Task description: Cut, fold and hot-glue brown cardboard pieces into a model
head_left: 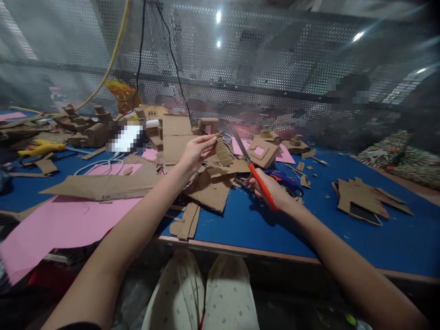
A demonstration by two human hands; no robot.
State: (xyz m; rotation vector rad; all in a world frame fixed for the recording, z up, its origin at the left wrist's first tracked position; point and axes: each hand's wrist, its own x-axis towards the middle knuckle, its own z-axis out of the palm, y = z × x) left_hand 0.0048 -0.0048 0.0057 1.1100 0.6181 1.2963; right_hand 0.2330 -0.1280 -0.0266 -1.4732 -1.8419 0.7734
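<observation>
My left hand pinches a small strip of corrugated cardboard by its upper edge, its ridged face turned toward me. To the right, my right hand is wrapped round the red handles of a pair of scissors. The blades point up and away, apart from the strip. Below my hands lies a brown cardboard sheet, with narrow cardboard pieces near the table edge. A blue glue gun rests just behind my right hand, partly hidden by it.
Pink paper hangs over the front edge of the blue table. A yellow glue gun lies at the left among scraps. Cut cardboard is stacked at the right. A perforated metal panel stands behind, with hanging cables.
</observation>
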